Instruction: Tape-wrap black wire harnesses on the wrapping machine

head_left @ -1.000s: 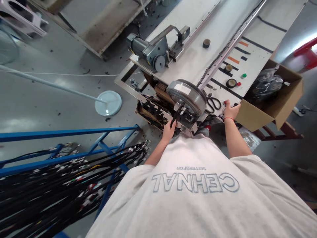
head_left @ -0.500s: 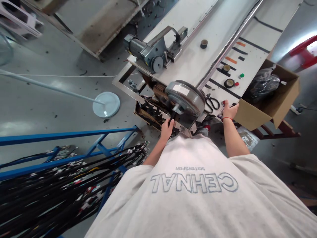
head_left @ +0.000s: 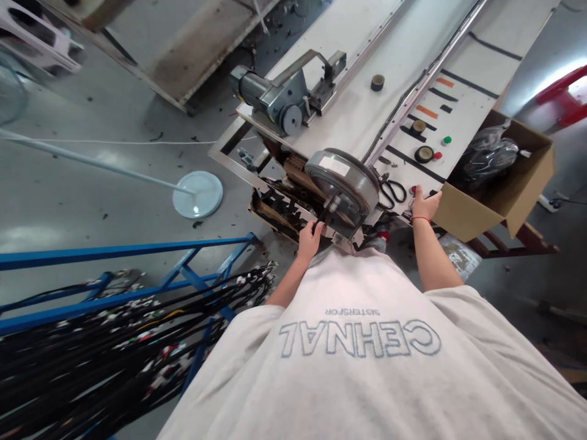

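There are 2 hands: the left hand (head_left: 310,235) and the right hand (head_left: 424,205). Just past the right hand lie 3 tape rolls (head_left: 424,153), 1 pair of scissors (head_left: 392,189) and 1 cardboard box (head_left: 499,177). Above the left hand sits 1 round wheel (head_left: 343,177).

Round drum (head_left: 343,177) blocks left hand (head_left: 310,235); scissors (head_left: 393,189) beside right hand (head_left: 424,205).

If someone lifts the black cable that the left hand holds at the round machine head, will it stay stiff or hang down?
The cable would probably sag: it is thin and long, like the drooping bundles on the blue rack. It looks light for its length. The left hand closes round it easily, so it likely bends without harm.
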